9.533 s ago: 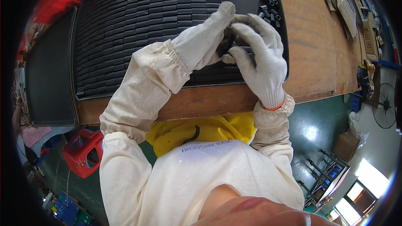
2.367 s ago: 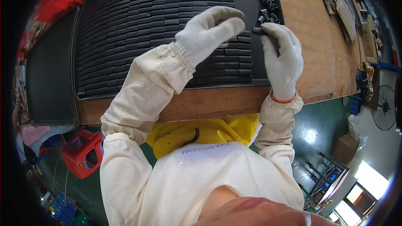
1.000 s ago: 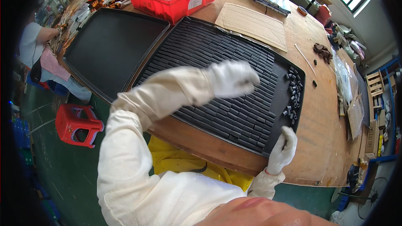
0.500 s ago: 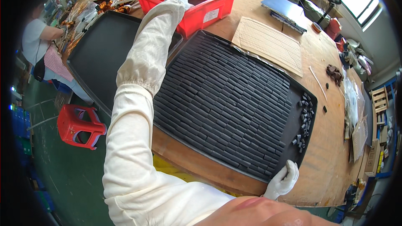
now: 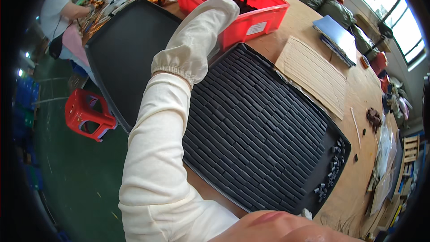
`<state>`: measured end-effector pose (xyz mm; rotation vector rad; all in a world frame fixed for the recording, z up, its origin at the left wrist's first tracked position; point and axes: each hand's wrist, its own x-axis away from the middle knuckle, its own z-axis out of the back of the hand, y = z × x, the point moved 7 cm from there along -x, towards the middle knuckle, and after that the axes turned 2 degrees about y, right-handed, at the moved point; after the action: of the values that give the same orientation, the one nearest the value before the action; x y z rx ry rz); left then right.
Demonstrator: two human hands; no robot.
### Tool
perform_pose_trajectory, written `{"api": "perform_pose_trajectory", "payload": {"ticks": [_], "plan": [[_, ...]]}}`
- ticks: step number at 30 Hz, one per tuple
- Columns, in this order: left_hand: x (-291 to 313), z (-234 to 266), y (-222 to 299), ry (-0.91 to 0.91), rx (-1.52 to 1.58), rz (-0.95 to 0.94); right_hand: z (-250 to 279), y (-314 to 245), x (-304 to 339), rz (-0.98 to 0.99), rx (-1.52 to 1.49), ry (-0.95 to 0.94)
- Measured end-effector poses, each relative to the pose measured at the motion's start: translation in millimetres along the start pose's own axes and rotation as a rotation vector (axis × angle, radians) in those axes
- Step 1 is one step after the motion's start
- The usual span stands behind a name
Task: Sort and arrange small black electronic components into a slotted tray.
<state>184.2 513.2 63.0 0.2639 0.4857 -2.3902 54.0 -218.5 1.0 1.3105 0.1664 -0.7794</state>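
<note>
The left hand, hidden at the red plastic bin (image 5: pixel 239 33), and mostly hidden white-gloved right hand (image 5: pixel 306 213) showed no discernible grip; the black rimmed tray (image 5: pixel 319 177) presumably stopped short black tubes (image 5: pixel 255 130) rolling.

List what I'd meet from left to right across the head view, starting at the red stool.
Red plastic stool → left black tray → red plastic bin → corrugated cardboard sheet → thin white stick → crumpled brown bundle → wooden slats.

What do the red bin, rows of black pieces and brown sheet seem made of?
Red bin: likely plastic, slightly glossy, given its even colour and moulded rim. Black pieces: dull rubber or plastic; faint highlights leave it open. Brown sheet: probably corrugated cardboard, matte, with parallel ridges.
</note>
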Motion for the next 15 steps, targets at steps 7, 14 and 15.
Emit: {"api": "perform_pose_trajectory", "payload": {"ticks": [7, 14, 15], "plan": [[-13.8, -19.9, -19.3, -0.095, 0.02, 0.051, -7.1, 37.1, 35.9, -0.818, 0.111, -0.227], [-15.5, -38.2, -14.5, -0.17, 0.087, 0.016, -11.1, 25.3, -1.9, -1.587, 0.248, -0.602], [-31.5, -40.0, -29.6, -0.185, 0.091, 0.037, -15.1, 29.7, -3.4, -1.577, 0.225, -0.598]]}}
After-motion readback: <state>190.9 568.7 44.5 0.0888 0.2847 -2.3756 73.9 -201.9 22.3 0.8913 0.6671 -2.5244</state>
